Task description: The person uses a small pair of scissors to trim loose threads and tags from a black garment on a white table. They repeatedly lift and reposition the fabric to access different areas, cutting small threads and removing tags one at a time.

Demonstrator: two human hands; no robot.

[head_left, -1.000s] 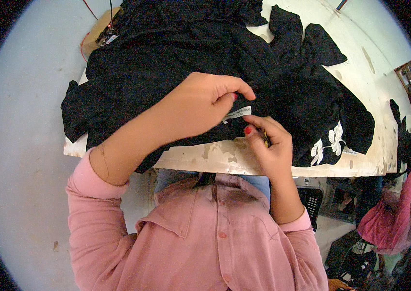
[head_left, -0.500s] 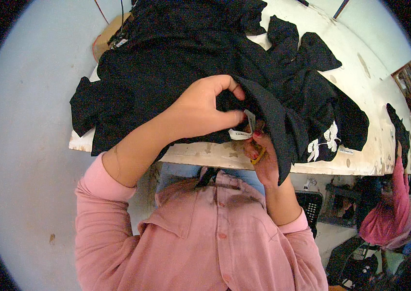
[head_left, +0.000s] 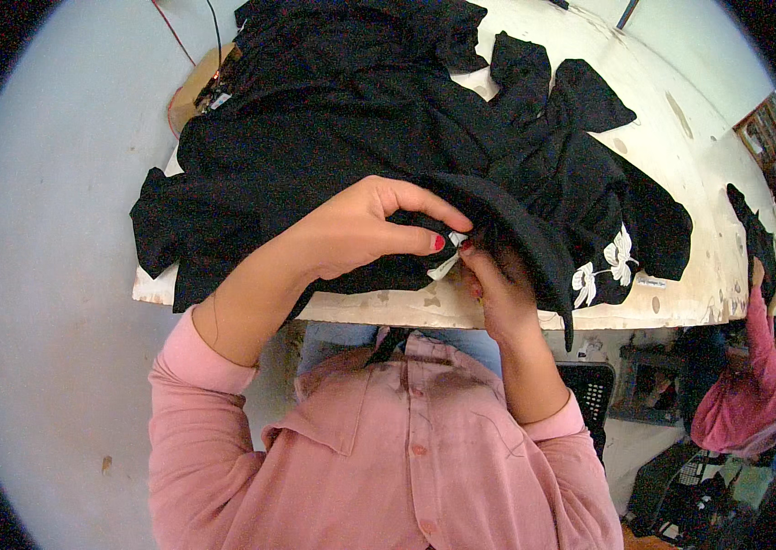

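Black cloth fills the upper middle of the head view: a heap of dark garments (head_left: 342,119) piled on a worn white table (head_left: 681,183) whose front edge is chipped and stained. Topmost garment (head_left: 534,211) is pulled toward the person, its edge hanging over the table front; white flower print (head_left: 610,261) shows on the fold at right.

Left hand (head_left: 365,229) reaches in from lower left, palm down on the garment, fingers curled, thumb and forefinger pinched on a small white tag (head_left: 447,261) sewn into the cloth. Red polish on the thumbnail.

Right hand (head_left: 498,284) comes up from below, just beside the left, fingertips touching the same tag and the fabric edge; it is partly under the draped fold, so the exact grip cannot be told, though the fingers are drawn together at the tag. Both hands meet at the table's front edge, about centre of frame.

Person wears a pink buttoned shirt (head_left: 388,458), sleeves to the wrist.

Far left of the pile: a tan round object (head_left: 191,92) with red and black wires (head_left: 188,23), half hidden by cloth. Pale floor (head_left: 49,275) on the left. Lower right, another person in a pink top (head_left: 745,394) beside the table; dark crate (head_left: 599,394) under the table edge
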